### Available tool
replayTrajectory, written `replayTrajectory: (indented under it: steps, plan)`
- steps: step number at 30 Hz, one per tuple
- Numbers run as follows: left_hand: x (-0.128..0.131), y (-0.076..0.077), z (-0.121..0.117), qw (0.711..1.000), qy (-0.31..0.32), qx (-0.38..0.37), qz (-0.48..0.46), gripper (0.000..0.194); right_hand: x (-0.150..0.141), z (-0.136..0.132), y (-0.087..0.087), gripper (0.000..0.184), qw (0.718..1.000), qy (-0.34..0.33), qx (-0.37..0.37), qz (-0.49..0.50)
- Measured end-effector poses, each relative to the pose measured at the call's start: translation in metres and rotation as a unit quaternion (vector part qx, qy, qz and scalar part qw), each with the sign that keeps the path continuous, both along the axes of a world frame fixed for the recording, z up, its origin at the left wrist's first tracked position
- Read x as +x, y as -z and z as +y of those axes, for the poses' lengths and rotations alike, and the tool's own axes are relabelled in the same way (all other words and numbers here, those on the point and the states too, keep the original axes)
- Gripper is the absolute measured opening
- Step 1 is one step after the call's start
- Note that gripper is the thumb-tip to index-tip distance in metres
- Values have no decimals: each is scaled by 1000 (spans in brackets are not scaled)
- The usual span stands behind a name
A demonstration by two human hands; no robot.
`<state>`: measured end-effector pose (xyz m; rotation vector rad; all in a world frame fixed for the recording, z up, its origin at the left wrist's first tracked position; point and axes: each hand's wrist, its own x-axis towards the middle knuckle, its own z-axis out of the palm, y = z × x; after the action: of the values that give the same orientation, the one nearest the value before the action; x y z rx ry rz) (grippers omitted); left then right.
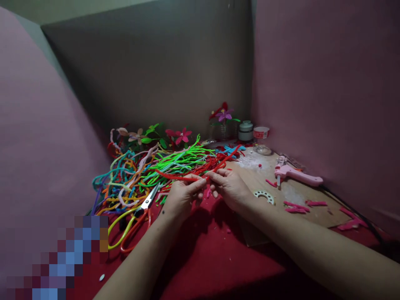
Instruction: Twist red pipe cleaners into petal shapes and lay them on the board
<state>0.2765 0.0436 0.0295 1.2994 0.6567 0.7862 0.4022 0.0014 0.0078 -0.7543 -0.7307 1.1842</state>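
Both my hands meet over the red cloth (203, 258) at the middle of the table. My left hand (181, 198) and my right hand (229, 187) each pinch the same red pipe cleaner (179, 177), which runs from the left of my left hand up to the right past my right hand. Fingers of both hands are closed on it. A big tangle of pipe cleaners (143, 175) in green, orange, teal and white lies just behind and left of my hands.
Scissors (142, 212) with orange and yellow handles lie left of my left hand. A pink glue gun (296, 175) rests on a brown board (306, 198) at right, with pink scraps and a white curved piece (265, 196). Finished pipe-cleaner flowers (181, 135), a jar and tape stand at the back.
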Motion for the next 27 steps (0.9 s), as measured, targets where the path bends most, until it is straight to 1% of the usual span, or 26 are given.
replayTrajectory:
  steps: [3, 5, 8, 11, 15, 17, 21, 25, 27]
  plan:
    - [-1, 0, 0, 999, 1, 36, 33, 21, 0, -1, 1, 23, 997, 4, -13, -70]
    - [-2, -1, 2, 997, -14, 56, 47, 21, -1, -2, 0, 22, 992, -4, -29, -123]
    - [-4, -2, 5, 994, -34, 78, 64, 20, -2, -5, -1, 19, 975, -34, -48, -214]
    - [-4, -1, 7, 993, -20, 88, 71, 20, -3, -7, -1, 16, 956, -63, -47, -282]
    - [-5, 2, 9, 995, 16, 84, 56, 18, -2, -6, -1, 13, 937, -99, -59, -331]
    - [-5, 3, 9, 996, 21, 70, 49, 16, -1, -5, -1, 13, 928, -114, -70, -347]
    - [-6, 2, 9, 997, 28, 53, 56, 22, 0, -6, -3, 14, 912, -125, -72, -383]
    - [-6, 0, 9, 991, 38, 80, 99, 20, 0, -8, -4, 12, 892, -127, -77, -427]
    - [-6, 0, 10, 988, 41, 95, 113, 18, 0, -8, -4, 12, 887, -127, -75, -437]
